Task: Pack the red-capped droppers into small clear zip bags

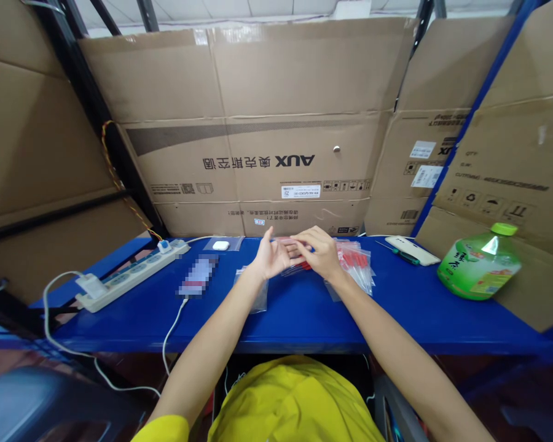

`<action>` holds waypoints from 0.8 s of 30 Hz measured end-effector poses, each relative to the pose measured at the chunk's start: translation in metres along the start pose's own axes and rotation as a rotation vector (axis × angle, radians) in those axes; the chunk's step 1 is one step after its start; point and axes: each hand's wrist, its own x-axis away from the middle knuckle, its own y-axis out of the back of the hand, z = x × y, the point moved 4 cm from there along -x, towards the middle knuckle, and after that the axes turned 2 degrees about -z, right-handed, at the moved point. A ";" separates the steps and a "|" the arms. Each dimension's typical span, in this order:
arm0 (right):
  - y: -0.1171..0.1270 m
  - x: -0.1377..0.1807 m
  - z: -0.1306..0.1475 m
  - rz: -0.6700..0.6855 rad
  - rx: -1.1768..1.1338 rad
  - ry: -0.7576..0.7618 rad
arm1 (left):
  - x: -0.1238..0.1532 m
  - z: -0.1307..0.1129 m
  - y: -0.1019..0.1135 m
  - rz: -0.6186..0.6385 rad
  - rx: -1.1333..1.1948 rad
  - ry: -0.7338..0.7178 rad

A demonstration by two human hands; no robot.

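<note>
My left hand (275,256) is held palm up over the middle of the blue table, its fingers stretched toward the right. Over its fingertips, my right hand (321,253) is closed in a pinch; what it pinches, if anything, is too small to tell. Some thin red and clear items (298,267) show just beneath the hands, partly hidden by them. Beside my right wrist lies a pile of clear plastic bags with red parts (357,267). Clear plastic bags (258,301) also lie under my left forearm.
A power strip (133,273) and a charging phone (198,275) are at the left. A white case (220,245) rests on a bag behind them. At the right are a green-handled screwdriver (405,256), a white slab (415,250) and a green bottle (479,264). Cardboard (276,80) walls the back.
</note>
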 end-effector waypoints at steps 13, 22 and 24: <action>0.037 -0.008 -0.038 -0.154 -0.445 -0.553 | 0.017 -0.032 -0.014 -0.222 -0.775 -0.755; 0.016 -0.003 -0.031 -0.019 -0.530 -0.581 | 0.014 -0.027 -0.015 -0.207 -0.847 -0.829; 0.013 -0.001 -0.032 0.022 -0.537 -0.588 | 0.016 -0.027 -0.017 -0.205 -0.870 -0.835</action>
